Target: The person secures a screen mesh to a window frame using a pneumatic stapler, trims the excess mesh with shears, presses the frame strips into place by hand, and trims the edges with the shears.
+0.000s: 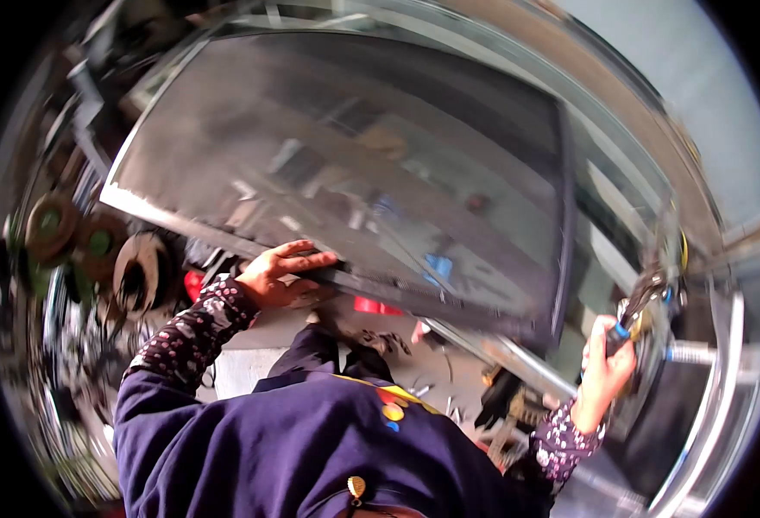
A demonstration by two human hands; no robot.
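A large framed screen [337,164] with dark see-through mesh is tilted in front of me. My left hand [286,273] grips its near edge, with the fingers lying over the dark frame bar. Off to the right, my right hand [606,367] is closed around the handle of a tool [619,335], dark with a blue band. The tool's far end is blurred among other items, so its kind cannot be made out. The right hand is apart from the screen.
Round spools [141,272] and blurred clutter stand at the left. Under the screen runs a metal bar [526,367]. A blue object [438,268] shows through the mesh. Pale curved-looking frames [725,388] stand at the right. Small loose items lie on the floor by my feet.
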